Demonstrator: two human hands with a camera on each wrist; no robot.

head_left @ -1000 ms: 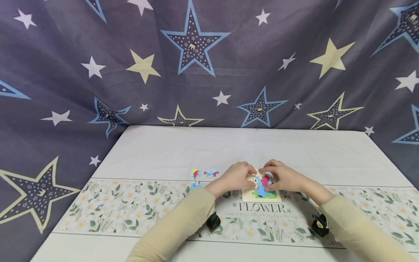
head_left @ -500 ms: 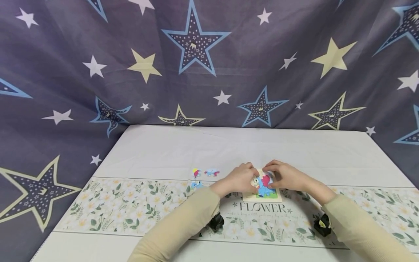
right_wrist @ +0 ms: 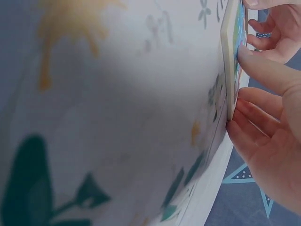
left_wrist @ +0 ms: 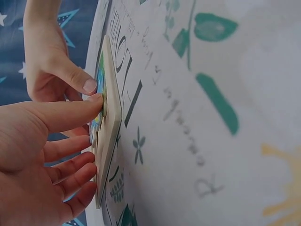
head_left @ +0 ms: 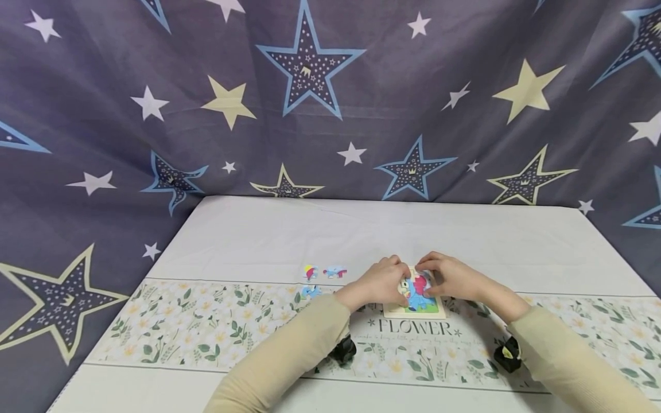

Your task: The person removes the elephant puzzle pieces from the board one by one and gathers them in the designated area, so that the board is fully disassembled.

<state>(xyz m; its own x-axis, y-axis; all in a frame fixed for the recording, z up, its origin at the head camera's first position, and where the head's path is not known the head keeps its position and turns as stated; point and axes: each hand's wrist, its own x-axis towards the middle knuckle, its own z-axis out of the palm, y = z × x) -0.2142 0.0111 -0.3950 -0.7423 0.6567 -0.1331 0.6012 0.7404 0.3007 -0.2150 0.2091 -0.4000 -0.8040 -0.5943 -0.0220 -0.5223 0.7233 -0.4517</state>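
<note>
A small wooden jigsaw puzzle board (head_left: pixel 389 314) lies on the table, filled in part with a blue and red cartoon picture on green. My left hand (head_left: pixel 379 282) is at its left side, thumb and index finger pinching a puzzle piece (head_left: pixel 405 284) low over the board. In the left wrist view the thumb (left_wrist: pixel 70 114) rests on the piece's edge, the other fingers loosely bent beside the board. From the right, my right hand (head_left: pixel 455 279) holds the board, thumb (right_wrist: pixel 263 68) on the picture and fingers along the far right edge.
Three loose puzzle pieces lie left of the hands: a yellow-and-red one (head_left: pixel 310 272), a blue-and-red one (head_left: pixel 335 272) and a blue one (head_left: pixel 311 291). A floral runner (head_left: pixel 206 327) crosses the white table (head_left: pixel 289 229). A star-patterned cloth (head_left: pixel 330 126) hangs behind.
My left hand has shifted slightly right, its thumb lower along the board's left side. The right fingertips have drawn slightly right, away from the left ones. The loose pieces stay put.
</note>
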